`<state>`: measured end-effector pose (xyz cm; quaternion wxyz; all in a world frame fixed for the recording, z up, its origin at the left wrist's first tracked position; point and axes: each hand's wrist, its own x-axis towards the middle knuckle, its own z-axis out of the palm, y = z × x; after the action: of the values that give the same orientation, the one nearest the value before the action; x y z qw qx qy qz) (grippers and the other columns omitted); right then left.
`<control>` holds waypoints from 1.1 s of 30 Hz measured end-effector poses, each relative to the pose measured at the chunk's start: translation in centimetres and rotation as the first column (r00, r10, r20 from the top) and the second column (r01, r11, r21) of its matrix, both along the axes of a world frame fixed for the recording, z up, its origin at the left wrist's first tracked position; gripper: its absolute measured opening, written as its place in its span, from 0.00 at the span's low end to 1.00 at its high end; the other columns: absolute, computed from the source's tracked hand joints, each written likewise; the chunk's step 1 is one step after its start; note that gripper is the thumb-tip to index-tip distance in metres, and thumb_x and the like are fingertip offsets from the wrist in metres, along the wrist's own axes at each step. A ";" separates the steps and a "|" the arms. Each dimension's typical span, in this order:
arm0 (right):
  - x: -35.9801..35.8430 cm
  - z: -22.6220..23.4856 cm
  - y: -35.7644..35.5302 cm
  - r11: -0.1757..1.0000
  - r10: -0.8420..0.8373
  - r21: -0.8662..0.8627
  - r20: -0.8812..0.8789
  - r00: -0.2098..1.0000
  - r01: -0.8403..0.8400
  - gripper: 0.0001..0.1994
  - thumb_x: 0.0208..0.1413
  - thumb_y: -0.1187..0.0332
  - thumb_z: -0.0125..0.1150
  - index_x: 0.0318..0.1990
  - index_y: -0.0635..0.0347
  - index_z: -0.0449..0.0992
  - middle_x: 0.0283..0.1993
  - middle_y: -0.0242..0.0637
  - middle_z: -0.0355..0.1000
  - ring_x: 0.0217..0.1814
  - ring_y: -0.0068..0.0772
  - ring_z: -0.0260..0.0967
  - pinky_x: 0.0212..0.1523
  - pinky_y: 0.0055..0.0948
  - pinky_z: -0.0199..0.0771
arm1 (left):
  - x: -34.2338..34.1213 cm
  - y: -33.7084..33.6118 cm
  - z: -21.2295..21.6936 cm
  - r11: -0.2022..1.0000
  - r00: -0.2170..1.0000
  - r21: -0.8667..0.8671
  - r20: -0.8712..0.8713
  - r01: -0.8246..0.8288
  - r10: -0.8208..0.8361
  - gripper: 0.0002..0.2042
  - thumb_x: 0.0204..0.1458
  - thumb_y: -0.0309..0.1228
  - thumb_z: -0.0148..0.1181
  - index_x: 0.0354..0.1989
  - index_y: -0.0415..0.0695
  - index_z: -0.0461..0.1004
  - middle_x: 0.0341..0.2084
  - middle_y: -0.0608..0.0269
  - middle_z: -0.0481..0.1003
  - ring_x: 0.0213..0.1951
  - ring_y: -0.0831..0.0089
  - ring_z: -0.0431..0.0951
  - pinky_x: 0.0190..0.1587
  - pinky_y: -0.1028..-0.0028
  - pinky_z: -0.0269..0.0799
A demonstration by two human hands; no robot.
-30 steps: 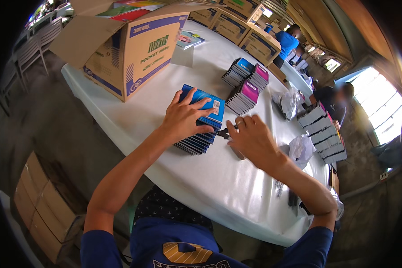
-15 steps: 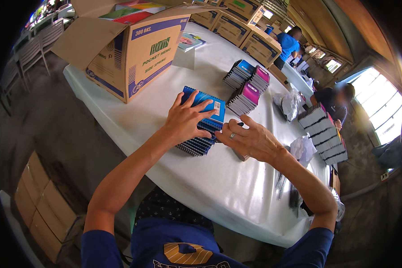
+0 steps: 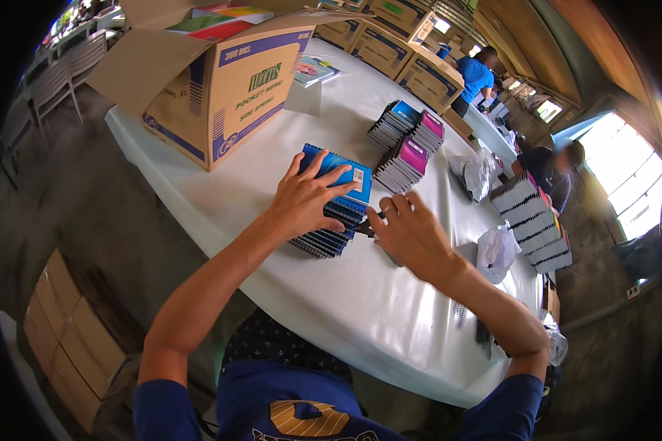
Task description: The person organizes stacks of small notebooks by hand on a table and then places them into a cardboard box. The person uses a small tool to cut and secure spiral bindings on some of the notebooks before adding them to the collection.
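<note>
A stack of blue-covered pocket notebooks with dark spiral bindings stands on the white-covered table in front of me. My left hand lies across its top with fingers spread, the thumb at the stack's near side. Close to the right side of the stack is my right hand, fingers curled around a small dark tool. That tool reaches toward the notebooks' edges; most of it is hidden by the hand, so its kind is unclear. Beyond stand shorter stacks of notebooks with magenta covers and a blue cover.
An open cardboard box holding colourful notebooks stands at the far left. Tall notebook stacks and clear plastic bags line the right side, loose wire spirals nearer. Two people are beyond; more cartons stand behind.
My right hand has turned and shifted slightly right, its knuckles now more upward, with the dark tool at the stack's side. My left hand stays on the notebooks.
</note>
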<state>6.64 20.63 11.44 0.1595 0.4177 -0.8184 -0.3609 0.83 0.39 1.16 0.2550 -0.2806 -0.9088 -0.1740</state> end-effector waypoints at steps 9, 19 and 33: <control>-2.9 0.4 2.2 0.926 0.362 0.093 0.051 0.931 -0.365 0.14 0.49 0.65 0.65 0.45 0.50 0.75 0.43 0.25 0.71 0.55 0.23 0.64 0.62 0.34 0.61 | 0.1 0.4 0.3 0.999 0.999 -0.026 0.037 0.025 -0.024 0.41 0.31 0.55 0.74 0.60 0.64 0.70 0.66 0.70 0.62 0.69 0.54 0.54 0.67 0.45 0.48; -0.7 0.6 1.1 0.994 0.108 -0.043 0.131 0.985 -0.103 0.20 0.48 0.60 0.67 0.49 0.51 0.74 0.48 0.30 0.70 0.56 0.28 0.64 0.61 0.38 0.61 | 0.6 0.4 0.2 0.999 0.999 -0.037 0.032 0.012 -0.011 0.42 0.30 0.54 0.75 0.61 0.63 0.69 0.68 0.68 0.58 0.71 0.52 0.47 0.69 0.43 0.43; 1.8 -2.6 -0.9 0.894 -0.393 0.256 0.050 0.918 0.369 0.20 0.46 0.56 0.67 0.43 0.58 0.77 0.36 0.34 0.73 0.45 0.28 0.69 0.48 0.35 0.66 | 1.0 -0.4 0.2 0.998 0.997 -0.053 0.075 0.018 -0.014 0.48 0.28 0.51 0.77 0.66 0.63 0.63 0.68 0.64 0.56 0.71 0.53 0.46 0.70 0.43 0.41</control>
<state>8.40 19.78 8.88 -0.0076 0.2829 -0.8414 -0.4605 1.86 0.04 1.33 0.2118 -0.2877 -0.9199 -0.1620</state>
